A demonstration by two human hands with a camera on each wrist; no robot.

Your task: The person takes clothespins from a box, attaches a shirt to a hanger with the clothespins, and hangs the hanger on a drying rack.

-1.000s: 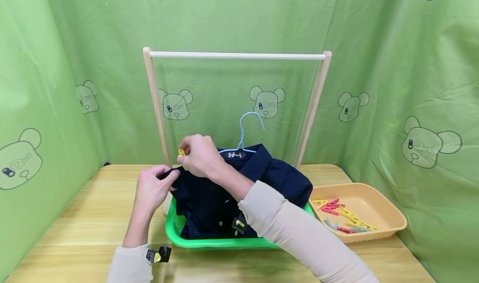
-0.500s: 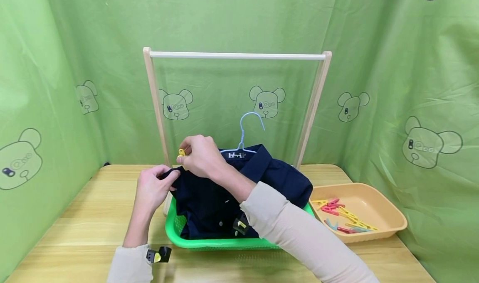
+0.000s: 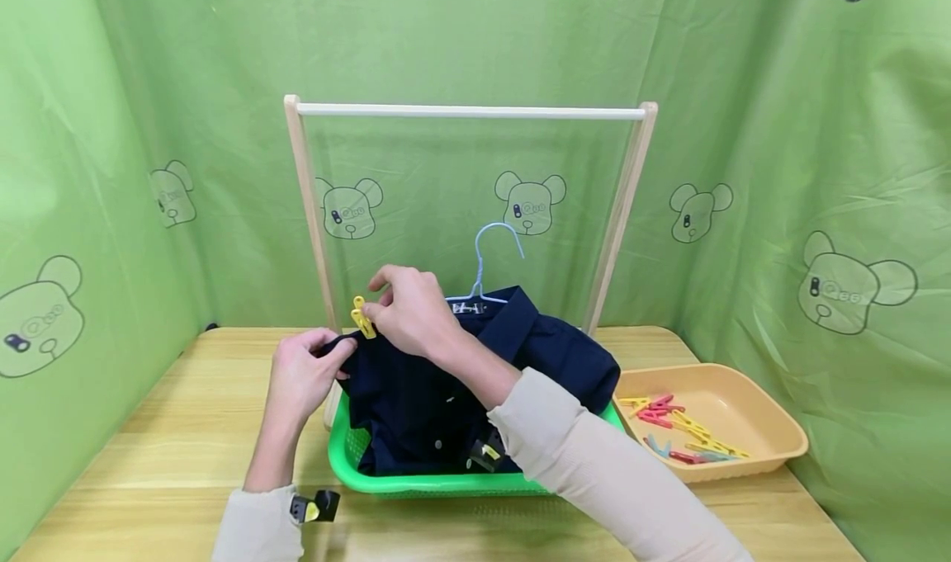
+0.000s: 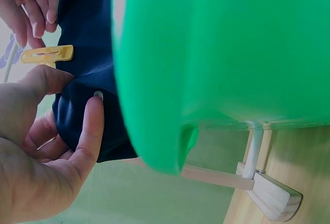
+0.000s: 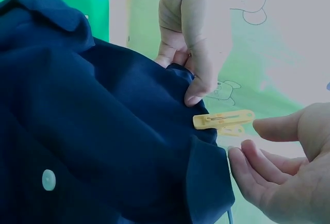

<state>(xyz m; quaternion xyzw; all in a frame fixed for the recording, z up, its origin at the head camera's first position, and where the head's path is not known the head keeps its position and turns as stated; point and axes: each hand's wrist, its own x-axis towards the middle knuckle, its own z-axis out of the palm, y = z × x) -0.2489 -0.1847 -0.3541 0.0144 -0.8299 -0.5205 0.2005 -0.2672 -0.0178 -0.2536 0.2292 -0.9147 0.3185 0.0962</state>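
Note:
A navy shirt (image 3: 404,397) with a collar and pale buttons lies on a light-blue wire hanger (image 3: 480,269), its lower part in a green basket (image 3: 446,485). My left hand (image 3: 305,372) pinches the shirt's left shoulder edge between thumb and fingers. Beside that grip a yellow clothespin (image 5: 221,119) is clipped on the edge of the cloth. My right hand (image 3: 416,310) is just right of the clothespin, fingers spread from the thumb and loosely bent. In the right wrist view, its thumb tip is very close to the clothespin's handle end; contact cannot be told.
A wooden rack with a white rail (image 3: 468,111) stands behind the basket. At the right is an orange tray (image 3: 743,397) with several yellow, red and blue clothespins (image 3: 691,426). Green printed cloth (image 3: 461,50) encloses the wooden table (image 3: 163,455).
My right hand has let go of the yellow clothespin and drawn back slightly to the right. The clothespin now stays on the shirt edge by itself. My left hand has kept its grip.

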